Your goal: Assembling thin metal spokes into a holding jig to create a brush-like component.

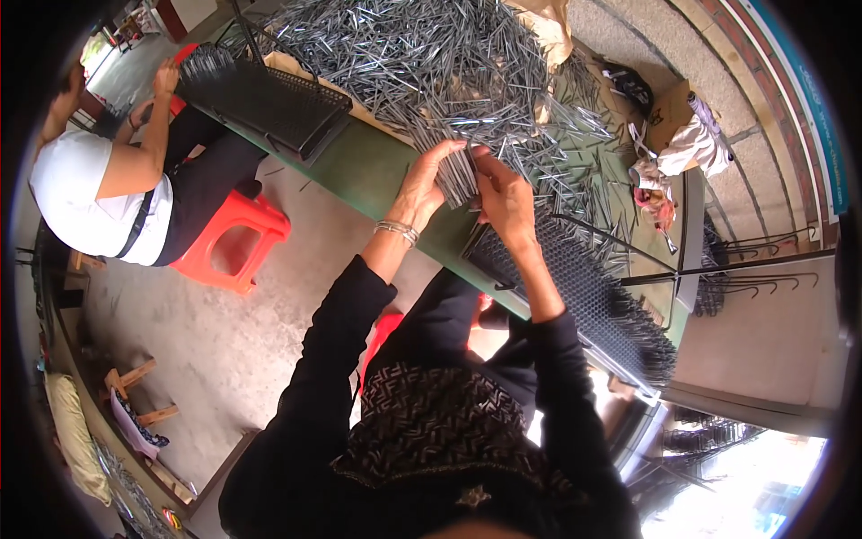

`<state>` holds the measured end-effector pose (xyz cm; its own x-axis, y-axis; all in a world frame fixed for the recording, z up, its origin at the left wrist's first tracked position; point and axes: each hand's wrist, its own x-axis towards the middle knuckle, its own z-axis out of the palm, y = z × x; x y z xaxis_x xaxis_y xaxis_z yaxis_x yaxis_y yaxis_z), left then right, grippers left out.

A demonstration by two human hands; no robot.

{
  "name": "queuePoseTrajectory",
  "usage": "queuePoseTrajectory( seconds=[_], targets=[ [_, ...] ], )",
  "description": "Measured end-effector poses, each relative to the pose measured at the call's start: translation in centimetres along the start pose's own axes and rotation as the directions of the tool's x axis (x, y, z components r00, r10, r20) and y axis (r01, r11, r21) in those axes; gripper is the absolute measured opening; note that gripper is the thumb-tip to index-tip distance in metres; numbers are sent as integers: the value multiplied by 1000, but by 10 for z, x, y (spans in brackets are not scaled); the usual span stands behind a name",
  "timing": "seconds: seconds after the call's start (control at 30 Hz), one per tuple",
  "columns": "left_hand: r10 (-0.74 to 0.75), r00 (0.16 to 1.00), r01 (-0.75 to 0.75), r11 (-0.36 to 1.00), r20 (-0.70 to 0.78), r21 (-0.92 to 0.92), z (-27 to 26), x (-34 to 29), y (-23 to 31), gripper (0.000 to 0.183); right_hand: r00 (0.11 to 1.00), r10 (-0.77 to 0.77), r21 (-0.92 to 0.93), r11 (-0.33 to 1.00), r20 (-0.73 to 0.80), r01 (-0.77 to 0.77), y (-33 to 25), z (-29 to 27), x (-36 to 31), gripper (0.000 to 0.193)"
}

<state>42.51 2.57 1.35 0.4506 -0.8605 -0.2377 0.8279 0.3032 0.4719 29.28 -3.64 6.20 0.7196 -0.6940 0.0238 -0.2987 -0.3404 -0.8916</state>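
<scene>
Above the green table edge, left hand and right hand both close around one bundle of thin grey metal pins, beside two black perforated trays, one before each person.

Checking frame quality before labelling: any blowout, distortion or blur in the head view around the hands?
Head view: heavy fisheye bend, black vignette at the corners, the green table edge curving. Lower right corner blown out white by daylight. Left hand and right hand are evenly lit and fairly sharp on the bundle of metal pins; single pins in the pile blur together toward the rim.
</scene>
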Motion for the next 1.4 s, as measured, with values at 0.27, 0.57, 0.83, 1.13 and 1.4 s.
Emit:
queuePoseTrajectory(
  seconds=[0.27,0.57,0.83,1.13,1.4],
  targets=[
    [598,801,-545,718,18,432,-19,6,42,7,971,85,-589,805,223,65,54,59,43,45],
    [739,669,-451,321,78,832,-102,24,15,31,997,-8,-787,615,-76,-55,69,144,44,49],
    [441,891,-312,770,-110,557,-93,22,26,19,991,15,-894,432,136,116,71,118,50,19],
    [-189,980,186,981,-68,-47,-77,4,7,15,871,-477,-684,597,117,419,36,40,34,31],
    [-171,984,175,981,48,-85,-35,-2,-24,18,887,-462,-454,793,-14,406,39,9,28,13]
  ],
)
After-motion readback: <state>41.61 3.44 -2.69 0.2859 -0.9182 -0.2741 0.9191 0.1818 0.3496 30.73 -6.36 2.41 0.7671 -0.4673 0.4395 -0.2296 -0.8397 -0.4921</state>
